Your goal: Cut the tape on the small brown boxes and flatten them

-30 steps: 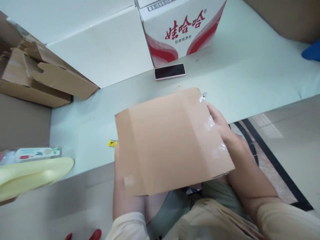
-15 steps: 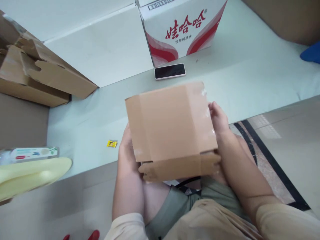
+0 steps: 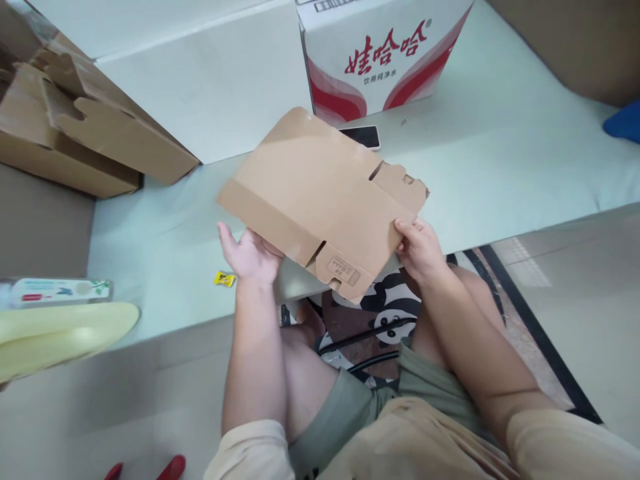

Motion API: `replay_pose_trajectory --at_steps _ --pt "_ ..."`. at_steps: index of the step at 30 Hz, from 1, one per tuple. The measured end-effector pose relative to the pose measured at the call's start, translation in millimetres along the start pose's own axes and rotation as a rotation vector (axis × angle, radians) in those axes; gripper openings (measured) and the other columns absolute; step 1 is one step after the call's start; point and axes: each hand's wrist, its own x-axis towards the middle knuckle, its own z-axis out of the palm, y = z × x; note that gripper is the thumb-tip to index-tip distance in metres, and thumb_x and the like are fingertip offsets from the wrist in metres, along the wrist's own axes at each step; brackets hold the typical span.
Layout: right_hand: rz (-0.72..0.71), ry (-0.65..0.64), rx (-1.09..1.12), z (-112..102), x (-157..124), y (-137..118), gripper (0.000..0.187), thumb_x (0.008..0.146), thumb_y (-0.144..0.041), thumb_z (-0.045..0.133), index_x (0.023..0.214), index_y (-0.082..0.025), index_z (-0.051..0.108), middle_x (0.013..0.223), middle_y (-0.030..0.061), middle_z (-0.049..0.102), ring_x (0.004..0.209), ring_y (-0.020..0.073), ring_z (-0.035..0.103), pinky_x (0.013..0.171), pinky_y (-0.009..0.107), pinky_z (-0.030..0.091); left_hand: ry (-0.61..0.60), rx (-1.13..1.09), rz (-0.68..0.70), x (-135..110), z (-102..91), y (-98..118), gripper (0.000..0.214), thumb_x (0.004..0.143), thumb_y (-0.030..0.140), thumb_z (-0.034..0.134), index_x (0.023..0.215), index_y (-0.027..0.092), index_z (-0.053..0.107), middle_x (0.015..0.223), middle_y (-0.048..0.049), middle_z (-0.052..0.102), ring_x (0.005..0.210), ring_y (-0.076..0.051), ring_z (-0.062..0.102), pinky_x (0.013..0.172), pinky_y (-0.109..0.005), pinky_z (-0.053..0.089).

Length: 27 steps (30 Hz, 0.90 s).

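Observation:
A brown cardboard box blank (image 3: 320,187), tilted and looking flat, is held up over the front edge of the pale green bench. My right hand (image 3: 420,250) pinches its right edge, thumb on top and fingers underneath. Palm up, my left hand (image 3: 255,257) lies under the left lower edge with the thumb stretched away; part of its fingers is hidden beneath the cardboard. Slots and small flaps show along the near right side, where one flap (image 3: 343,267) carries a printed stamp.
A phone (image 3: 367,137), partly covered, lies before a white and red carton (image 3: 390,67). Brown boxes (image 3: 115,133) stand at the left. A small yellow packet (image 3: 224,279) lies by my left wrist, and a pale yellow tray-like thing (image 3: 70,333) sits at the left edge.
The cardboard has turned and tilted, and now shows its slotted flaps and stamp. My left hand has come off its side and opened palm up under it; my right hand now pinches its edge.

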Motion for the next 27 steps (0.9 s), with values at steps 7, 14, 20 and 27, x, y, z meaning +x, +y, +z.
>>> replay_pose_trajectory --at_steps 7,14,20,27 --pt "0.072 -0.102 -0.026 8.2 -33.2 -16.1 0.04 0.061 -0.048 0.084 0.067 -0.019 0.057 0.052 -0.0057 0.052 0.039 0.0028 0.034 0.036 0.02 0.027 0.174 0.015 -0.041 0.0 -5.8 -0.6 0.038 0.063 0.036 0.085 0.093 0.018 0.072 0.089 -0.0044 0.078 0.088 -0.022 0.075 0.085 -0.031 0.06" --pt "0.066 0.009 0.024 -47.3 -58.2 -44.3 0.043 0.061 -0.044 0.085 0.073 -0.022 0.051 0.051 -0.0113 0.039 0.038 0.0018 0.026 0.033 0.016 0.026 0.127 0.011 -0.182 -6.7 5.6 17.2 0.039 0.094 0.052 0.053 0.083 0.018 0.069 0.068 -0.0023 0.074 0.051 -0.01 0.066 0.048 -0.019 0.048" --pt "-0.373 0.525 -0.2 -119.9 -42.0 -79.8 0.05 0.056 -0.049 0.088 0.068 -0.026 0.045 0.054 -0.0087 0.046 0.041 0.0066 0.039 0.036 0.022 0.032 0.124 0.008 -0.189 -8.7 15.9 18.7 0.039 0.093 0.052 0.055 0.078 0.018 0.067 0.062 -0.0009 0.071 0.047 -0.008 0.063 0.048 -0.017 0.046" --pt "-0.301 0.528 -0.372 -104.6 82.8 -188.7 0.031 0.088 -0.021 0.063 0.066 -0.023 0.042 0.062 -0.0061 0.054 0.065 0.006 0.062 0.063 0.024 0.048 0.111 0.029 -0.195 -2.0 22.8 12.4 0.041 0.091 0.053 0.056 0.075 0.017 0.066 0.06 -0.0018 0.07 0.047 -0.008 0.061 0.048 -0.018 0.046"
